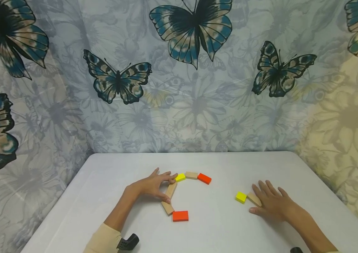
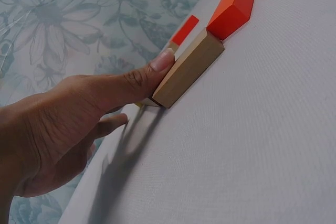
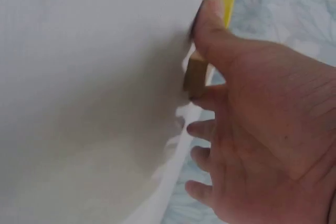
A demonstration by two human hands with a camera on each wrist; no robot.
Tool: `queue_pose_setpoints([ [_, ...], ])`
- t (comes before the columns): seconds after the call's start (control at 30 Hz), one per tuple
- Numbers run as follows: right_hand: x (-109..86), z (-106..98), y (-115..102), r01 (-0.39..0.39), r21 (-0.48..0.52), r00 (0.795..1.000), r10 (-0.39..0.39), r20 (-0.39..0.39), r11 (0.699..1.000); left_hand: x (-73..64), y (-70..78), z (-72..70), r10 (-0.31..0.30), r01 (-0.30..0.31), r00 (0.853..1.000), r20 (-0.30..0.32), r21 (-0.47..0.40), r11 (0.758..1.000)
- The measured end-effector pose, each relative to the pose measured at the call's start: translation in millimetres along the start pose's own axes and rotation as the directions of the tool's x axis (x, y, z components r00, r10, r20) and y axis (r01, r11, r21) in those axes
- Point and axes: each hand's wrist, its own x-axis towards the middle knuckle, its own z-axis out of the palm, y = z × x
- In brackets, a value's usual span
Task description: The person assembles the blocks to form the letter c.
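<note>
In the head view my left hand [image 1: 150, 184] spans a wooden block [image 1: 171, 189], pinching it lengthwise with the thumb at its near end and fingertips at its far end. The thumb also lies against the adjoining wooden block [image 1: 167, 208], seen closer in the left wrist view [image 2: 191, 69]. A red block [image 1: 180, 216] meets that one's near end. Beyond the fingertips, a yellow block [image 1: 180, 177], a wooden block [image 1: 191, 175] and a red block [image 1: 204, 178] continue the curve. My right hand [image 1: 275, 203], fingers extended, lies beside another wooden block [image 1: 253, 199], which shows between thumb and index finger.
A yellow block [image 1: 241, 197] touches the left end of the wooden block by my right hand. All blocks lie on a white table [image 1: 217, 232]. Butterfly-printed cloth [image 1: 198, 123] hangs behind the table's far edge and along the left side.
</note>
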Motion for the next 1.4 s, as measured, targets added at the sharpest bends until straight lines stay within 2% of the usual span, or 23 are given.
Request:
queue_pose_setpoints([
  [0.17,3.5,5,5,0.007,0.047,1.000,-0.006,-0.016,0.999,-2.6,0.4,-1.9,0.009,-0.009,1.000,-0.005,0.001,1.000],
  [0.3,2.5,11,10,0.026,0.045,0.998,-0.023,-0.067,0.999,-2.4,1.6,-2.1,0.022,-0.022,1.000,-0.010,-0.006,1.000],
  [0.43,1.3,12,13,0.094,-0.014,0.988,-0.095,-0.119,0.995,-2.1,1.8,-0.7,0.026,-0.026,1.000,-0.005,-0.011,1.000],
  [0.53,0.2,9,14,0.131,-0.030,0.984,-0.134,-0.117,0.991,-2.7,2.5,-0.2,0.027,-0.027,1.000,-0.003,-0.021,0.999],
  [0.67,-3.5,5,15,0.156,0.010,0.981,-0.154,-0.119,0.988,-2.9,2.8,-0.6,0.019,-0.020,1.000,-0.007,-0.018,1.000],
  [0.77,-8.3,0,14,0.189,0.010,0.970,-0.185,-0.157,0.982,-2.2,2.6,-0.6,0.016,-0.016,1.000,-0.006,-0.013,1.000],
  [0.93,-11.7,-11,3,0.239,0.014,0.952,-0.232,-0.202,0.971,-1.8,1.4,-0.2,0.018,-0.018,1.000,-0.005,-0.007,1.000],
  [1.13,-8.0,-19,-16,0.273,0.072,0.951,-0.257,-0.170,0.959,-2.1,0.0,0.4,0.025,-0.025,1.000,-0.007,0.001,1.000],
  [1.4,-5.6,-26,-39,0.322,0.073,0.937,-0.306,-0.171,0.944,-1.7,0.8,-0.4,0.026,-0.026,1.000,-0.011,-0.005,1.000],
])
